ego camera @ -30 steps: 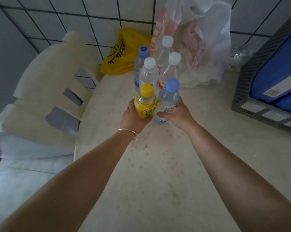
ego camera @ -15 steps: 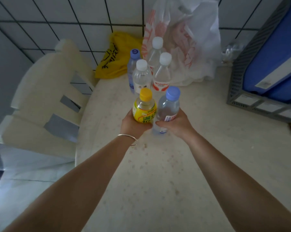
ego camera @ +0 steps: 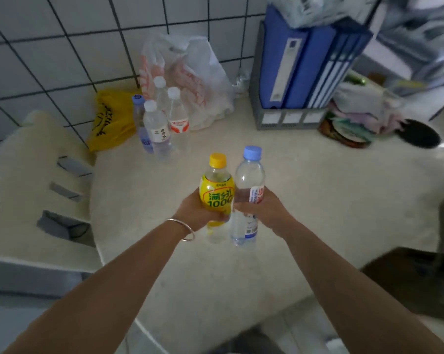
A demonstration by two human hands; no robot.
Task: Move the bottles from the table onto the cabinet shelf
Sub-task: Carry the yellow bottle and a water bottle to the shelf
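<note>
Carry step: left hand (ego camera: 197, 213) fingers wrap the yellow-capped bottle (ego camera: 217, 198), right hand (ego camera: 265, 209) fingers the blue-capped bottle (ego camera: 249, 190), both above the tabletop (ego camera: 305, 200), well nearer than four remaining bottles (ego camera: 162, 121); next, turn toward the unseen cabinet shelf.

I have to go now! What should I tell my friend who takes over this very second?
Left hand: grip shut on the yellow bottle.
Right hand: grip shut on the blue-capped bottle.
Both are lifted off the table.
Four bottles stand near the wall by the plastic bags.
Done: two bottles picked up.
Left: carry them to the cabinet shelf, not in view, then fetch the other four.
</note>
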